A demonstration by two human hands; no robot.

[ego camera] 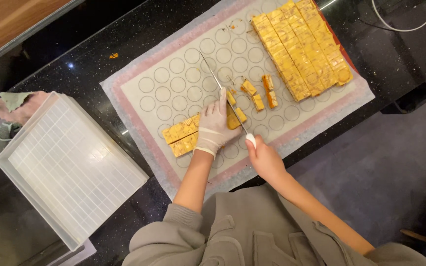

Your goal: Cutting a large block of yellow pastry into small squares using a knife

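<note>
On the baking mat [173,74], near its lower middle, your left hand [214,125] in a thin glove presses flat on the yellow slab strips [182,137], fingers spread and not closed around anything. Your right hand [263,158] is just below the mat's lower edge, closed around the white handle of the long knife [223,91]. The blade runs up and to the left across the mat, passing close beside your left fingertips.

Beside the blade, toward the mat's centre, some small cut cubes [258,96] lie loose and apart from each other. At the upper right corner of the mat, the cut rows [299,47] stay packed tightly together in a neat block.

Left of the mat, well apart from it, an empty white tray [70,167] with a grid bottom stands on the dark counter [85,54]. Some crumpled cloths [18,106] lie just above the tray, at the far left of the mat.

The slab looks firm but somewhat soft and maybe sticky, so I judge the pieces are light and can deform or crumble. Better to hold the strip from above with flat fingers, close to the cut line, and to lift the cubes gently by their sides.
</note>
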